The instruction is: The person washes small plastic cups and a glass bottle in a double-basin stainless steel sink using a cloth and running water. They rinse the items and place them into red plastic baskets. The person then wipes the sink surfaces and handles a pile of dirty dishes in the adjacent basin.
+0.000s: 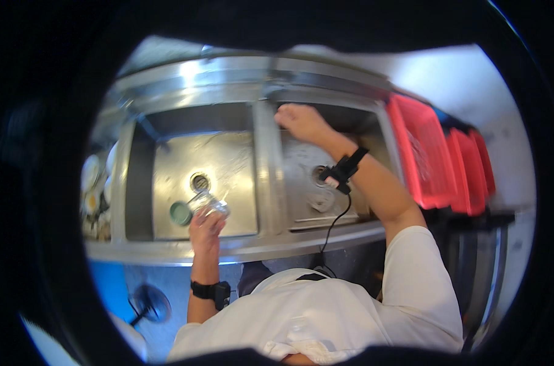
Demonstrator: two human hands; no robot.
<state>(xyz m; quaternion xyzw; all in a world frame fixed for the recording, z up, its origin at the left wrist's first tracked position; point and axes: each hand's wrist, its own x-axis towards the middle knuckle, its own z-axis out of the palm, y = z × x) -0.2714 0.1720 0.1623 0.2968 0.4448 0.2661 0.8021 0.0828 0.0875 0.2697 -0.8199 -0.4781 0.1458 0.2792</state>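
Note:
My left hand [207,226] grips a clear, shiny item [211,204], perhaps a glass or plastic container, over the left basin [231,178] of a stainless steel sink. Just left of that hand is a small green cup or bowl [180,213]; whether they touch is unclear. A round drain [200,181] lies beyond the clear item. My right hand [302,121] reaches to the far left corner of the right basin [299,160], close to the divider [268,183] and below the blurred faucet [271,87]. Its fingers look curled, but blur hides whether they hold anything.
Red plastic baskets [425,155] stand right of the sink. Whitish dishes [91,174] and an egg-like item [92,202] lie at the far left. A clear or whitish item [321,200] rests in the right basin near its drain [320,174]. A black cable [338,222] hangs from my right wrist.

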